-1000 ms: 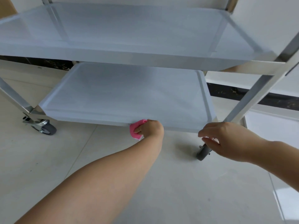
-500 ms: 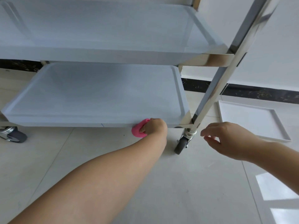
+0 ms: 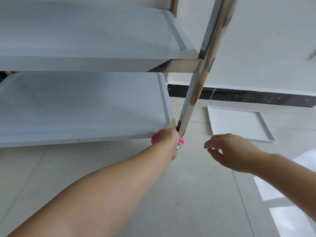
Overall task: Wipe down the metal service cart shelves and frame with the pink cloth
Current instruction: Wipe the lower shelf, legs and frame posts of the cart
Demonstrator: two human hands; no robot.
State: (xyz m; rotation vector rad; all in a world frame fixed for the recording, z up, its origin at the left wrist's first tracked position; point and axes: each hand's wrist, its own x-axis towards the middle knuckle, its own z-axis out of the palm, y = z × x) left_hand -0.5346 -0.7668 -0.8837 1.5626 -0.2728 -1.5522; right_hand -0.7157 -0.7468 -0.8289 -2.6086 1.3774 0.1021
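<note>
Slid right: left hand [image 3: 168, 138] gripping pink cloth [image 3: 155, 138] reaches corner post [image 3: 193, 100] | right hand [image 3: 229, 151] empty, loosely open | I'd wrap cloth round post, press firmly.

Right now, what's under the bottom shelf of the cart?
Under the bottom shelf only bare floor tiles show. The left hand with the pink cloth covers the front corner by the post, hiding any wheel there.
</note>
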